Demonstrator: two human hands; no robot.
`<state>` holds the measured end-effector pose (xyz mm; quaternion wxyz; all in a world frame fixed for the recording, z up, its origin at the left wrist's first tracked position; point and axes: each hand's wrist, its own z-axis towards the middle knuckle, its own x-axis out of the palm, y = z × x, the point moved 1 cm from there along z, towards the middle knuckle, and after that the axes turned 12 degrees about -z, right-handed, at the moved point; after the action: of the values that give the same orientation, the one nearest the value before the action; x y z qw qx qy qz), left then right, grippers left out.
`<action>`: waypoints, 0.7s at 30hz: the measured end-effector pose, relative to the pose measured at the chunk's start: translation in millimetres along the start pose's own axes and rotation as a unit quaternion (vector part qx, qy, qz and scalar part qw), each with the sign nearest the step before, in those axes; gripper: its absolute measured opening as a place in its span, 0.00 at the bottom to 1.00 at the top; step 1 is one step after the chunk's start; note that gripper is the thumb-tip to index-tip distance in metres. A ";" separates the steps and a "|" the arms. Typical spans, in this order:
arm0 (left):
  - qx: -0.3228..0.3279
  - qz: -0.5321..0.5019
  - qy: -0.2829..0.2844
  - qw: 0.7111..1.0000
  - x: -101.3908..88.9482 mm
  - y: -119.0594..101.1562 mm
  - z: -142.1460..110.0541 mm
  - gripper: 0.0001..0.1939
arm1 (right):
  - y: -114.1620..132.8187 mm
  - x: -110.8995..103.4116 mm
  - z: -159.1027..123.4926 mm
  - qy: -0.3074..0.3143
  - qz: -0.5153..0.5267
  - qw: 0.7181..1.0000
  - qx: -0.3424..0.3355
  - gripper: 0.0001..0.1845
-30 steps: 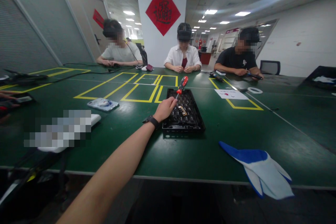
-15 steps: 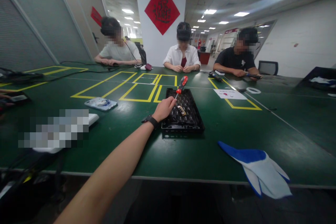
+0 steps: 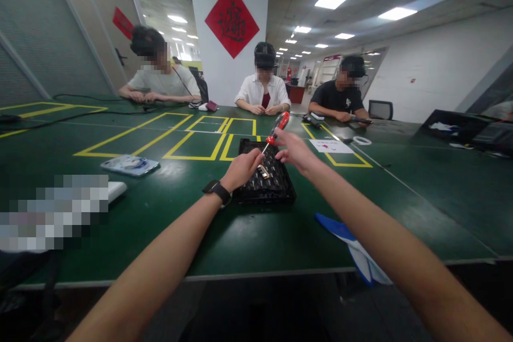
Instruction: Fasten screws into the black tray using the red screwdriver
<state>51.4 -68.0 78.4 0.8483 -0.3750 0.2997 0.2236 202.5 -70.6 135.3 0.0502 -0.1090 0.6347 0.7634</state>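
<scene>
My left hand, with a dark watch on its wrist, is closed around the metal shaft of a screwdriver. The screwdriver's red and black handle points up and away from me. Right beside that handle is my right hand, its fingers apart and slightly curled; whether a fingertip touches the handle I cannot tell. Both hands are over a black, shallow plastic tray-like housing with a patterned inner surface. Inside it, below the shaft, lies a small silvery and gold-coloured piece, too small to name.
A blue and white glove hangs over the table's front edge, partly behind my right forearm. To the left lie a phone and a blurred-out white object. A paper sheet and white ring lie right. Three people sit opposite.
My right hand has come into view from the right and reached the screwdriver's handle. The left hand keeps its hold on the shaft. The whole view has shifted slightly to the right.
</scene>
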 end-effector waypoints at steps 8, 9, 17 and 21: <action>0.059 0.013 0.075 0.995 -6.0 1.5 3.2 0.16 | -50.2 -22.9 33.6 -0.032 -0.063 0.997 0.003 0.23; 0.068 0.037 0.073 0.994 -5.2 8.3 3.3 0.15 | -58.8 -34.2 37.5 -0.069 -0.177 0.982 0.015 0.23; 0.088 0.132 0.156 0.975 22.1 51.4 16.5 0.23 | -115.4 -68.1 39.6 -0.104 -0.444 0.887 0.074 0.14; 0.068 0.151 0.171 0.971 28.3 58.6 23.6 0.17 | -120.3 -63.1 33.6 -0.087 -0.544 0.830 0.093 0.20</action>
<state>44.4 -9.2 42.6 0.7643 -0.2998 0.5082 0.2602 286.2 -11.0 40.2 0.5220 -0.3643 0.5340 0.5564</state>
